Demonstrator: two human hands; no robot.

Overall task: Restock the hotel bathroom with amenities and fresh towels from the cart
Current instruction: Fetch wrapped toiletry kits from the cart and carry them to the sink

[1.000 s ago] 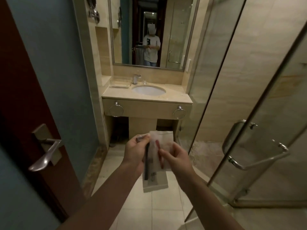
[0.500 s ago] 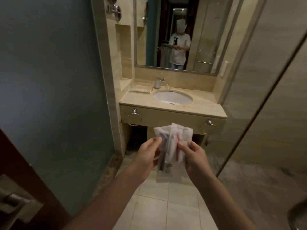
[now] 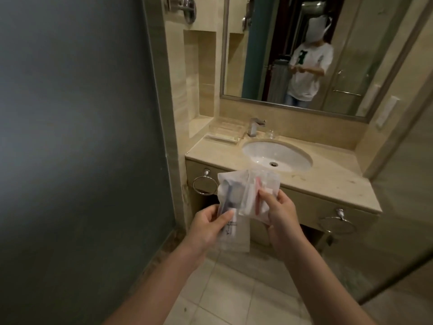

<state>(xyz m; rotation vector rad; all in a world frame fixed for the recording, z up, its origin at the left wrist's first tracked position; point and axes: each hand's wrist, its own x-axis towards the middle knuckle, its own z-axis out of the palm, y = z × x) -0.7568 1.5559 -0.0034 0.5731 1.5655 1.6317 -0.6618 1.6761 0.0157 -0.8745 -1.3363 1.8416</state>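
My left hand (image 3: 209,227) pinches a clear amenity packet with a dark blue toothbrush inside (image 3: 230,195). A second clear packet holding a red toothbrush (image 3: 257,193) is pinched by my right hand (image 3: 280,213). Both packets are held up side by side in front of the vanity counter (image 3: 328,181), with their edges overlapping. Behind them lies the white oval sink (image 3: 277,156) with a chrome tap (image 3: 255,125).
A clear tray (image 3: 223,133) sits at the counter's back left, a glass (image 3: 271,133) beside the tap. Two towel rings (image 3: 205,185) hang on the vanity front. A dark wall is on the left, a glass shower wall (image 3: 403,207) on the right, a mirror (image 3: 293,50) above.
I have moved closer to the vanity, and the door has dropped out of view. The two packets have been pulled apart, one into each hand.
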